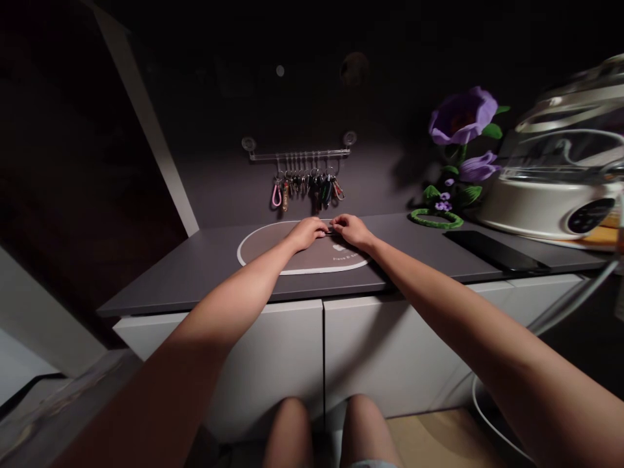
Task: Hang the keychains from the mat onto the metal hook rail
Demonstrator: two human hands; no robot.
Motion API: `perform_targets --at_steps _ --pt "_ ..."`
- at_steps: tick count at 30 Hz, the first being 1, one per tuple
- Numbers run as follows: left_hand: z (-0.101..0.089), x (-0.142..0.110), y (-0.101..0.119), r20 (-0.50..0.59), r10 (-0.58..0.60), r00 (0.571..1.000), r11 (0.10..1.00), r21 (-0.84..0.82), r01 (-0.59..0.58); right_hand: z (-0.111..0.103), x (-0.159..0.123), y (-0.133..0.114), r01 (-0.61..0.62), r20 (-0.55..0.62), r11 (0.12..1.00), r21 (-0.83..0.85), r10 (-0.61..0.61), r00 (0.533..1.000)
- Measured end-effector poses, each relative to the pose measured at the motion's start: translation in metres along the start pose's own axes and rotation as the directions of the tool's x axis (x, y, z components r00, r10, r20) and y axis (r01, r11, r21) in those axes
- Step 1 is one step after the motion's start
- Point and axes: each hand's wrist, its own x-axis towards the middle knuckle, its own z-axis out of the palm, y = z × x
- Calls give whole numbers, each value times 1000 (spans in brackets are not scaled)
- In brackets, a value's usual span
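had curled fingers of the left hand (pixel 308 233) and right hand (pixel 351 230) at a small slim item (pixel 330 233) over the oval mat (pixel 302 262) on the counter (pixel 195 273); could not make out either grip.

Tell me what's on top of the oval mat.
The left hand and right hand are over the oval mat, with a small thin item between them. They cover too much to identify it.
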Motion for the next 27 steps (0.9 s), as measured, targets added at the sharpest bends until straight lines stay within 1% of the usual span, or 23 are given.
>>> perform_targets --at_steps 3,7,15,22,27 --pt "-3 0 3 -35 -27 999 1000 8 27 -1 -1 -3 24 21 1000 -21 -23 999" --pt "-6 -1 7 -83 -54 995 999 -11 54 0 -1 -7 49 38 999 0 -49 998" --pt "-10 -1 13 -196 -99 976 995 -43 92 1 2 -11 112 2 992 54 -112 994" --pt "-14 -1 18 -300 -136 944 988 -104 110 3 2 -9 38 57 982 182 -49 997" --pt "-15 0 20 -345 -200 917 964 -236 121 5 4 -7 6 91 950 311 -36 995"
